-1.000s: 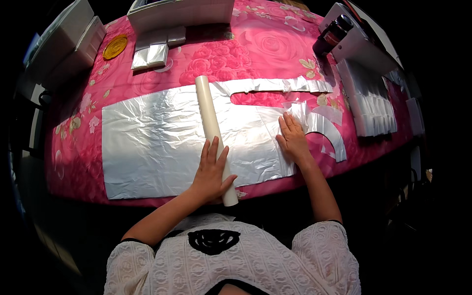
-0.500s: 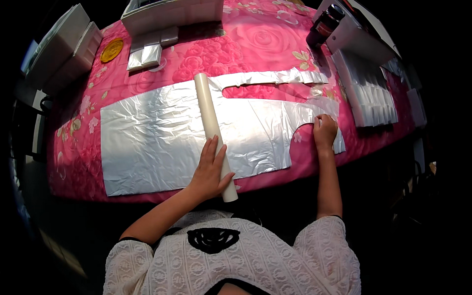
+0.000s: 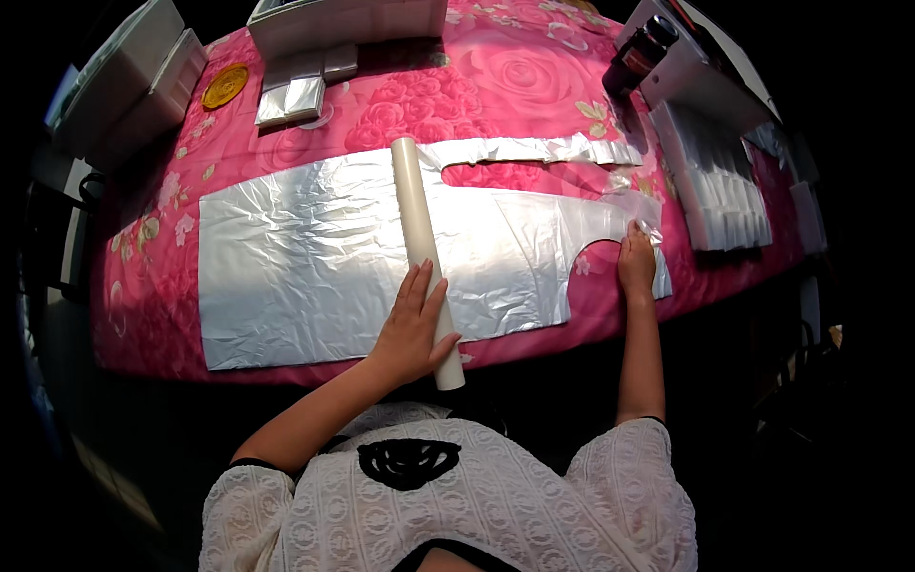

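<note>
A shiny white plastic sheet (image 3: pixel 286 276) lies flat and wrinkled, with a long slot and a curved cut-out toward its right end; it resembles a disposable apron. Across it rests a long cream tube (image 3: pixel 413 205), its near end sticking out past the table edge. My left hand (image 3: pixel 410 329) lies on the tube's near half, fingers stretched along the top and thumb spread to the right side. Beside the curved cut-out, my right hand (image 3: pixel 637 262) is closed on the sheet's narrow right part, fingertips pinched on the film.
A pink rose-patterned cloth (image 3: pixel 519 81) covers the table. Folded plastic packs (image 3: pixel 291 98) lie by a white box (image 3: pixel 348 30) at the back. Left are white bins (image 3: pixel 124 76) and a yellow disc (image 3: pixel 225 87). Right stand a dark bottle (image 3: pixel 640 57) and a stack of pleated plastic (image 3: pixel 710 181).
My right hand has turned and shifted slightly right and down along the sheet's right end. My left hand stays on the tube. The whole view has shifted a little.
</note>
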